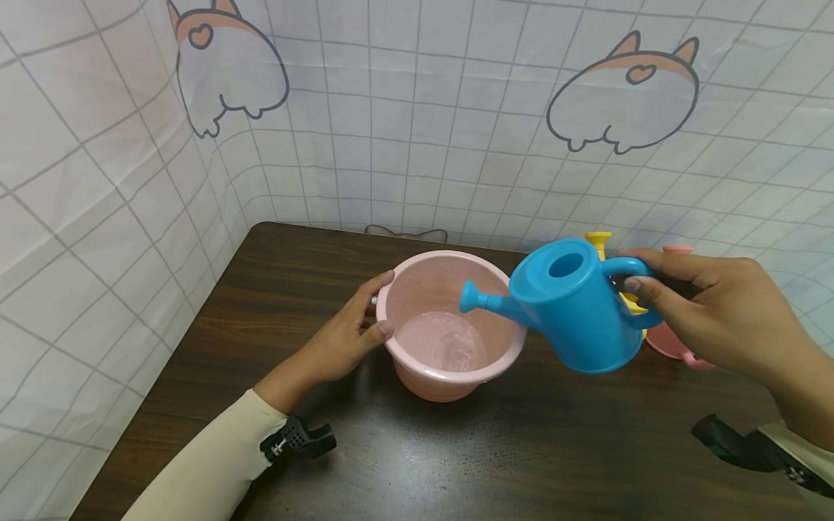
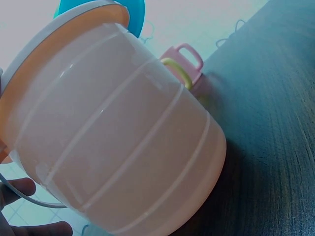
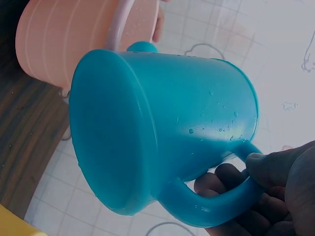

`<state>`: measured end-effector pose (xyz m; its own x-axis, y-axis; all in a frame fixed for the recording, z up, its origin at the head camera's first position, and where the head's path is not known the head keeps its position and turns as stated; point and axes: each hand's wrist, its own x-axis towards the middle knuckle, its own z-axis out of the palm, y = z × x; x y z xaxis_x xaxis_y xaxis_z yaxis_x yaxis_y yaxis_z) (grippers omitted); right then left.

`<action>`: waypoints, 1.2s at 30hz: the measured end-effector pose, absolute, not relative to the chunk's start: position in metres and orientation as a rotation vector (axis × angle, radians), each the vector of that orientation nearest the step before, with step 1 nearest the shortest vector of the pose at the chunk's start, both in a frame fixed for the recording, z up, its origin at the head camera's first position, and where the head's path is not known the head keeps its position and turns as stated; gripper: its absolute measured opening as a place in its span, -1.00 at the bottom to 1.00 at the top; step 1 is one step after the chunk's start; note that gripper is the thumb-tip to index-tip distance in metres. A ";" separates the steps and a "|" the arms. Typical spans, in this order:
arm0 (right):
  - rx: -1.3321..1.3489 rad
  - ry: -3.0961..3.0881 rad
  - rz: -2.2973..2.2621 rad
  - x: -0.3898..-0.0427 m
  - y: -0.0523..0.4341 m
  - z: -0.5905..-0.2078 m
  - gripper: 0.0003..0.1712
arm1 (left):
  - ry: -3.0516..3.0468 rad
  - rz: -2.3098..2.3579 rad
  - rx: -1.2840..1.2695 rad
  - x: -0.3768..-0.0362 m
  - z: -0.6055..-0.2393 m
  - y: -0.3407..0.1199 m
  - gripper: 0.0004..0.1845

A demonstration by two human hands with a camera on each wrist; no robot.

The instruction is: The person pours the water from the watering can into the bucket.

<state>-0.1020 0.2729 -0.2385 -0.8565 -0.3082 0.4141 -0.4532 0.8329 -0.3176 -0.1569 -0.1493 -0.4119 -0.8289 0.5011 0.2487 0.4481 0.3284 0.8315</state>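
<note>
A pink bucket (image 1: 443, 391) stands on the dark table, with rippled water (image 1: 449, 344) at its bottom. My left hand (image 1: 339, 336) holds the bucket's left rim, thumb at the edge; in the left wrist view its fingertips (image 2: 44, 230) show near the thin white bail handle (image 2: 37, 200). In my right hand (image 1: 723, 307) is the handle of a blue watering can (image 1: 580, 311), tilted left, its spout (image 1: 485, 298) over the bucket's right side. Droplets dot the can's wall (image 3: 206, 108) in the right wrist view. No stream from the spout can be made out.
Behind the blue can, partly hidden, stand a yellow watering can (image 1: 598, 242) and a pink watering can (image 1: 671, 340). A white grid-patterned cloth (image 1: 417, 145) hangs along the back and left of the wooden table (image 1: 274, 311).
</note>
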 end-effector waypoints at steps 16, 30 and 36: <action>0.597 -2.653 0.596 -0.102 0.273 -0.238 -0.60 | 2.534 1.535 0.901 -0.157 -0.413 -0.149 -0.04; 0.565 -2.694 0.560 -0.103 0.270 -0.233 -0.61 | 2.540 1.532 0.904 -0.156 -0.413 -0.149 -0.04; 0.589 -2.697 0.555 -0.104 0.271 -0.232 -0.58 | 2.544 1.525 0.904 -0.157 -0.414 -0.149 -0.04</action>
